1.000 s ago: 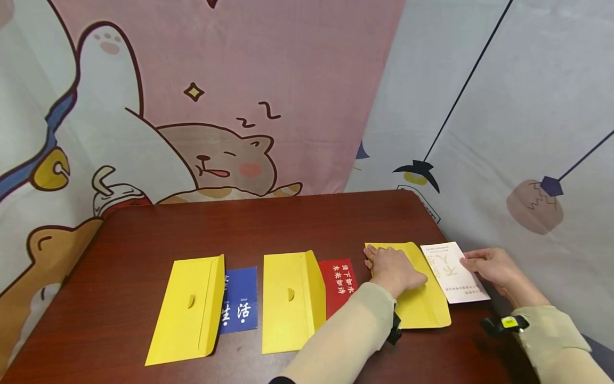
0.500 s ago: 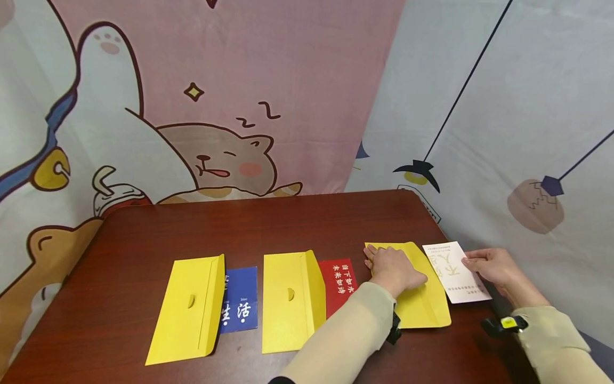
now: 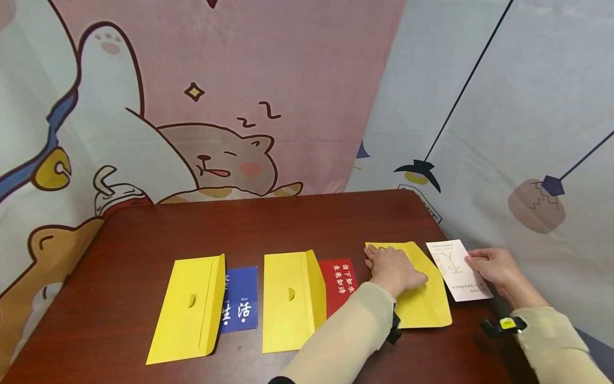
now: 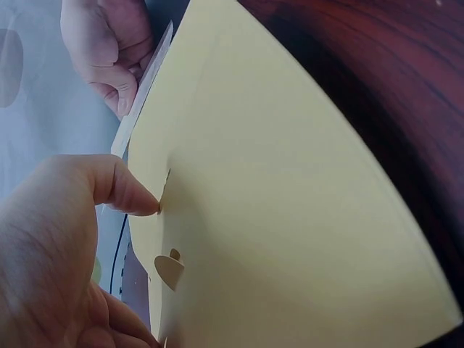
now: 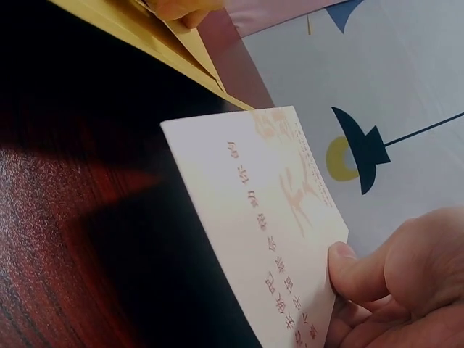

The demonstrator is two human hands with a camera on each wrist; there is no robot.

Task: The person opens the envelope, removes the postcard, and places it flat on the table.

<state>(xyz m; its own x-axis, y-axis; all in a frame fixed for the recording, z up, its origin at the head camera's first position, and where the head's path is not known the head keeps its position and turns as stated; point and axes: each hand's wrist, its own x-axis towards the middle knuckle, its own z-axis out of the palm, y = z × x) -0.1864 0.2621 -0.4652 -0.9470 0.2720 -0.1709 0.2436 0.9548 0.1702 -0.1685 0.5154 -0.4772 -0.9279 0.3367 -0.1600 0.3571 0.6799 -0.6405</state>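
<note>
My left hand (image 3: 394,271) lies on the rightmost yellow envelope (image 3: 422,309), fingers spread toward its far left edge. In the left wrist view its thumb (image 4: 134,192) presses beside the envelope's slit, near a small half-round tab (image 4: 171,272). My right hand (image 3: 496,269) pinches the right edge of a white card (image 3: 455,285) printed with gold characters. Just right of the envelope's flap, the card is held tilted, its near face showing in the right wrist view. The right thumb (image 5: 355,272) is on the printed face; the other fingers are behind it.
Two more yellow envelopes (image 3: 184,314) (image 3: 283,309) lie to the left on the dark red wooden table (image 3: 268,224). A blue card (image 3: 244,293) and a red card (image 3: 336,282) stick out from under their flaps. A printed cloth (image 3: 312,106) hangs behind.
My right hand has drawn the white card slightly right and away from the envelope, widening the gap between them. The left hand stays on the envelope.
</note>
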